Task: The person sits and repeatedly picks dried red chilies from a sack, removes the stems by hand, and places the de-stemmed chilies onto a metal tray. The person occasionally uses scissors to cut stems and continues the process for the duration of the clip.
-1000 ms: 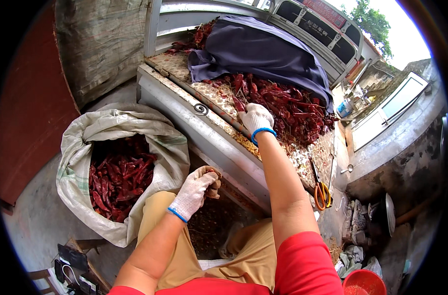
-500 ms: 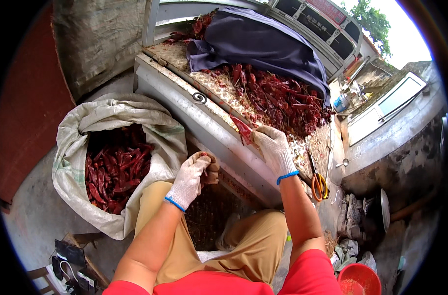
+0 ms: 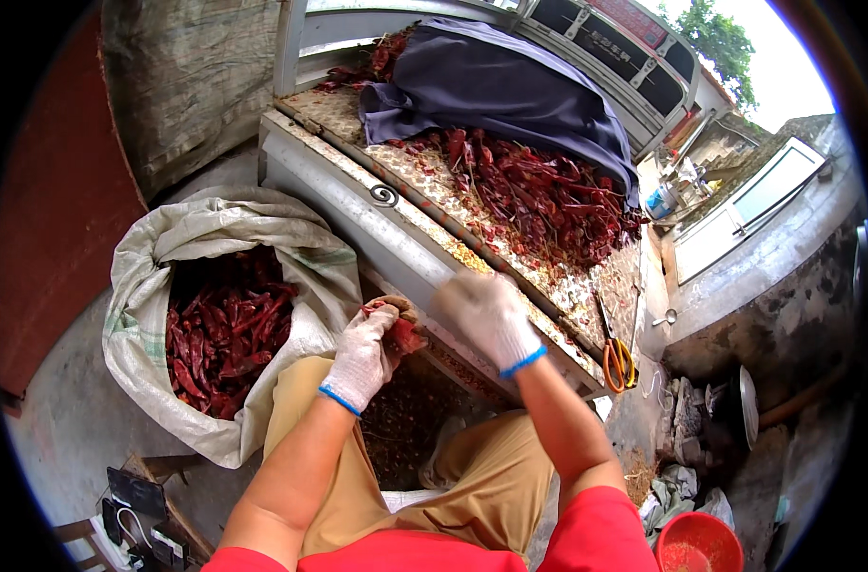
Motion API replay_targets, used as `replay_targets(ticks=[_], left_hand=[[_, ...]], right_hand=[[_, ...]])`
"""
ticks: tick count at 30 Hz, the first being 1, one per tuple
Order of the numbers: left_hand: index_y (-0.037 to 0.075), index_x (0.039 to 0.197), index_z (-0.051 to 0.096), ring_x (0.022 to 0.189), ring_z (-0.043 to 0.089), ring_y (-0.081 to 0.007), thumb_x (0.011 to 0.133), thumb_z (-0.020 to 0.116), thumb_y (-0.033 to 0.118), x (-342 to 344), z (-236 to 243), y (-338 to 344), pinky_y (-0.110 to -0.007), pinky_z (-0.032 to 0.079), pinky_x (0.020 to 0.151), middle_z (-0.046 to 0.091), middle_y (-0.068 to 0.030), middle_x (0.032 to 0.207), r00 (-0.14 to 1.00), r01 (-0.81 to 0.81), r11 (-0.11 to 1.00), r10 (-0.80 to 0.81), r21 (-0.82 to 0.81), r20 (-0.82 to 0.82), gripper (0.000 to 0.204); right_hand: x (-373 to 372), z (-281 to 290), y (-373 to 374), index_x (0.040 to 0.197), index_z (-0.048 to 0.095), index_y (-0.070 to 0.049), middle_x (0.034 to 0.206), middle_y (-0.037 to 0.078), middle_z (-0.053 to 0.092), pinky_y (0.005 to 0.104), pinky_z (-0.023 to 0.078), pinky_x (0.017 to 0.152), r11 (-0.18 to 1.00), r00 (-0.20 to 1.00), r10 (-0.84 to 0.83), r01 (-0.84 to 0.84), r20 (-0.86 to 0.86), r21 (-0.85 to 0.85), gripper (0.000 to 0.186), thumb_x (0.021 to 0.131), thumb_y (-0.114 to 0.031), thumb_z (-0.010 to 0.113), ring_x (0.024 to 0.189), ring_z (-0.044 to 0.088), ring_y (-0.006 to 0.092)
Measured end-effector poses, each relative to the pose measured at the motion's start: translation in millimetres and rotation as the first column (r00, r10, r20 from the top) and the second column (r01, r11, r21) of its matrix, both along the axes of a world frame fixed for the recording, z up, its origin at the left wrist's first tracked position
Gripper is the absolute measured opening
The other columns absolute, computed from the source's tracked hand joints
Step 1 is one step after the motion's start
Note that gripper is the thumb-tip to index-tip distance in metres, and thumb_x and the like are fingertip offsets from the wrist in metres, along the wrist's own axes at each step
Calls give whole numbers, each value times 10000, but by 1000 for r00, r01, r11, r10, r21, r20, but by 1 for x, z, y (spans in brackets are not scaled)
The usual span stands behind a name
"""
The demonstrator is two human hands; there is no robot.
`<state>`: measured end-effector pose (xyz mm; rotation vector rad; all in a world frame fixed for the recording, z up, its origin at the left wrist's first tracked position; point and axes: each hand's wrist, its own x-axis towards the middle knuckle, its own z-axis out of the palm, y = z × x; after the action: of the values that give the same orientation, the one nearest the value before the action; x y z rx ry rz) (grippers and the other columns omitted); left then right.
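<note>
My left hand [image 3: 365, 353], in a white knit glove with a blue cuff, is closed around a dried red chili pepper [image 3: 405, 336] above my knees. Part of the pepper is covered by the fingers. To its right, my right hand [image 3: 486, 315], gloved the same way, hovers over the front edge of the truck bed; motion smears its fingers. On the bed lies a heap of dried red chilies [image 3: 539, 195], partly under a dark blue cloth [image 3: 500, 81]. An open woven sack [image 3: 324, 286] of dried chilies [image 3: 229, 334] stands by my left knee.
Scissors [image 3: 617, 357] with orange and yellow handles lie at the bed's right corner. A red basin [image 3: 699, 545] stands on the floor at lower right. The metal side of the truck bed [image 3: 338, 205] runs diagonally ahead. A spoon [image 3: 667, 316] is farther right.
My right hand has moved left and nearer, off the bed toward my left hand. The chili it held no longer shows there; more red pepper shows in my left hand.
</note>
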<state>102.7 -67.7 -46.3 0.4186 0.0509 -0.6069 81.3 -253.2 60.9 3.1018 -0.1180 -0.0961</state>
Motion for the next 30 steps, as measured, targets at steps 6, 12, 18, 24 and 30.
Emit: replay_targets(ticks=[6, 12, 18, 24, 30], left_hand=[[23, 1048, 619, 912, 703, -275, 1013, 491, 95, -1, 2, 1, -455, 620, 812, 695, -144, 965, 976, 135, 990, -141, 48, 166, 151], [35, 1061, 623, 847, 706, -272, 1010, 506, 92, 1, 2, 7, -454, 629, 758, 692, -143, 963, 984, 119, 991, -126, 60, 125, 140], [71, 1070, 639, 778, 707, -241, 1012, 541, 123, 1, 1, 11, -418, 632, 680, 692, -96, 906, 988, 138, 988, -143, 73, 54, 125], [85, 1089, 629, 771, 700, -240, 1022, 534, 143, -2, 2, 0, -429, 635, 665, 680, -97, 913, 983, 158, 980, -168, 118, 78, 130], [85, 1109, 612, 838, 692, -262, 1025, 527, 134, 0, 1, 0, -465, 633, 694, 667, -106, 956, 985, 130, 989, -138, 74, 109, 129]], right_hand=[[88, 32, -81, 1052, 679, -97, 1098, 155, 671, 488, 567, 849, 971, 916, -151, 207, 372, -116, 268, 937, -330, 616, 1004, 686, 346], [110, 30, -94, 1032, 730, -99, 1160, 149, 681, 446, 546, 921, 951, 914, -263, 300, 310, -76, 251, 920, -285, 604, 1116, 649, 336], [65, 30, -100, 1087, 732, -82, 811, 59, 694, 293, 452, 547, 544, 827, -523, 136, 208, 828, 238, 907, -216, 654, 606, 581, 127], [40, 31, -125, 1065, 712, -43, 733, 0, 633, 243, 337, 454, 177, 802, -588, 3, 103, 984, 188, 921, -153, 661, 535, 467, 63], [-1, 35, -71, 971, 716, -26, 828, 123, 685, 345, 514, 673, 831, 803, -182, -183, 568, 525, 174, 871, -157, 660, 734, 654, 222]])
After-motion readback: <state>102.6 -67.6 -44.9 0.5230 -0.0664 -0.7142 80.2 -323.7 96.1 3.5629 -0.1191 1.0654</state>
